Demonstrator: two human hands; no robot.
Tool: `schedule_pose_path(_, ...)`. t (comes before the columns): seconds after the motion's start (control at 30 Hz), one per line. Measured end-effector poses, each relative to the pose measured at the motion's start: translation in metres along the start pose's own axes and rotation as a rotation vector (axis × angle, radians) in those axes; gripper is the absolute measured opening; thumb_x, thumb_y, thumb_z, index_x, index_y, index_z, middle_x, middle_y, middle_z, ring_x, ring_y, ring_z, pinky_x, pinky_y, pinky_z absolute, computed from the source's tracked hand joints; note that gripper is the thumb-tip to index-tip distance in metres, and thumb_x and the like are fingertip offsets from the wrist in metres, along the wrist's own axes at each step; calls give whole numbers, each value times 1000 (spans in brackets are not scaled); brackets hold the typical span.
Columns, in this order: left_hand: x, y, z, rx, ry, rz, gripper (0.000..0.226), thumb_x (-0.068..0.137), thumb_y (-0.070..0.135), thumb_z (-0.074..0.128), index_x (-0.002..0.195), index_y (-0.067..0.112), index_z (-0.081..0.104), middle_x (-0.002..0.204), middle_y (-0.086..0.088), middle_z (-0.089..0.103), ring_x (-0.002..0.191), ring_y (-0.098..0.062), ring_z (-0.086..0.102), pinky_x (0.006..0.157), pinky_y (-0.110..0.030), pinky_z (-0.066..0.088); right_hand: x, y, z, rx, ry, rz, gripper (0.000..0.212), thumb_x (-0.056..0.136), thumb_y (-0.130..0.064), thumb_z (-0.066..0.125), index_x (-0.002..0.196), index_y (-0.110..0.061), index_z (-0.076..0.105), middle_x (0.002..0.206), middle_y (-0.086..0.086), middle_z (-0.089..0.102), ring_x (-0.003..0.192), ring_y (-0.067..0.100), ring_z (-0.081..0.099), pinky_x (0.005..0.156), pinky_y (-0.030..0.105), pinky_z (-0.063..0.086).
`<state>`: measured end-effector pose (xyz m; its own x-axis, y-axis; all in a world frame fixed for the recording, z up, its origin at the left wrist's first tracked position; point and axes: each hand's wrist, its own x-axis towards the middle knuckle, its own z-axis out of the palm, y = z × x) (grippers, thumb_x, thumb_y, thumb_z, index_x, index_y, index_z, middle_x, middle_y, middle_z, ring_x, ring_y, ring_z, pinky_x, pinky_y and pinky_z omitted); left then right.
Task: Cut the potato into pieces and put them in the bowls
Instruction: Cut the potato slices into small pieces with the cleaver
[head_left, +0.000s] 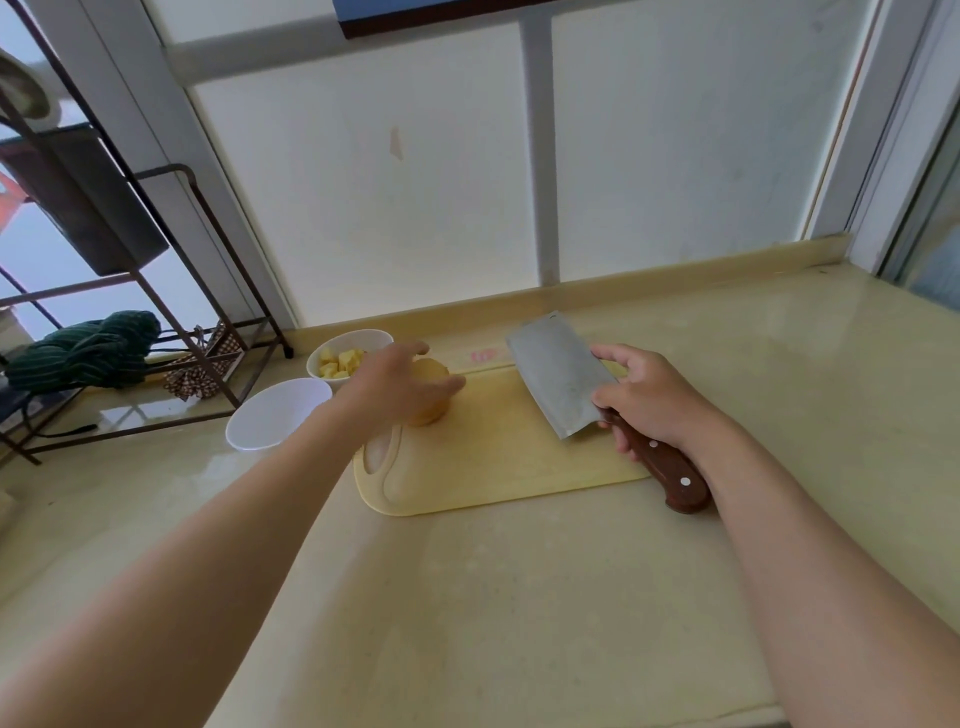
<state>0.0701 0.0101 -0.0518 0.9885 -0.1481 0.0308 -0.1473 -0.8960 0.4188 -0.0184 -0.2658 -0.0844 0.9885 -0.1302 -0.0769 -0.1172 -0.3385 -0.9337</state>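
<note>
Metal rack (156, 291) stands at the far left of the counter (519, 597), well left of both hands, with a green striped cloth (88, 353) bundled on its lower shelf.

White bowl (278, 413), with nothing seen inside, sits just left of the left forearm. A second bowl (347, 353) lies just beyond it, holding yellow potato cubes (340, 362); its rim is close to the left hand's knuckles.

Left hand (402, 382): arm stretched forward and slightly rightward, palm down, fingers curled over the top of the potato (428, 402), grasping it. The potato rests on the left end of the cutting board (493, 457), beneath the palm, only its upper and lower edges showing past the fingers. The board's handle slot is just near of this hand.

Cutting board lies flat on the counter between the two hands.

Right hand (647, 400): arm extended forward, wrist roughly straight, fingers clenched round the top of the wooden handle of the cleaver (558, 382), thumb and forefinger pinching the blade's heel. The blade extends left and away from this hand, its broad face turned up toward the camera, over the right part of the board. The handle's butt projects toward the person, past the board's near edge. The blade is well apart from the potato.
</note>
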Motion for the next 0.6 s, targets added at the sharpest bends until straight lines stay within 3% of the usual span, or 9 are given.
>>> schedule_pose_path(0.07, 1, 0, -5, 30, 20, 16, 75, 77, 61, 71, 134, 15, 54, 123, -5, 62, 108, -24, 60, 91, -35, 51, 0, 0, 0, -3, -1, -4, 71, 88, 0, 52, 152, -30, 46, 55, 2, 63, 48, 25, 58, 44, 31, 48)
schedule_pose_path(0.17, 1, 1, -7, 45, 40, 33, 47, 79, 54, 71, 92, 9, 66, 81, -7, 64, 75, -24, 62, 67, -38, 53, 0, 0, 1, -2, 4, -1, 70, 88, 1, 52, 151, -29, 47, 57, 4, 64, 46, 25, 58, 43, 30, 48)
schedule_pose_path(0.23, 1, 2, -8, 6, 57, 8, 39, 80, 48, 73, 80, 11, 63, 76, -8, 61, 70, -23, 60, 62, -37, 52, 0, 0, 1, -5, 7, 3, 70, 88, 1, 53, 151, -29, 47, 58, 5, 64, 43, 23, 56, 43, 29, 47)
schedule_pose_path(0.33, 3, 1, -12, -93, 58, -64, 39, 79, 43, 77, 97, 11, 63, 91, -6, 65, 82, -21, 63, 75, -40, 56, -1, -1, 1, -3, 8, 6, 70, 88, 1, 53, 152, -28, 47, 57, 5, 64, 44, 24, 57, 43, 29, 47)
schedule_pose_path(0.47, 5, 0, -17, -105, 69, -104, 46, 77, 44, 79, 108, 20, 55, 100, -1, 60, 80, -13, 56, 65, -27, 45, -2, -2, 1, 1, 4, 8, 70, 89, 1, 53, 152, -28, 47, 63, 9, 64, 44, 23, 56, 43, 30, 47)
schedule_pose_path(0.6, 6, 0, -17, -71, 113, -86, 48, 75, 45, 80, 107, 18, 56, 99, -1, 62, 81, -13, 57, 58, -25, 42, -3, -3, 1, 0, 3, 8, 70, 89, 2, 53, 152, -28, 46, 63, 9, 65, 43, 23, 56, 42, 29, 47)
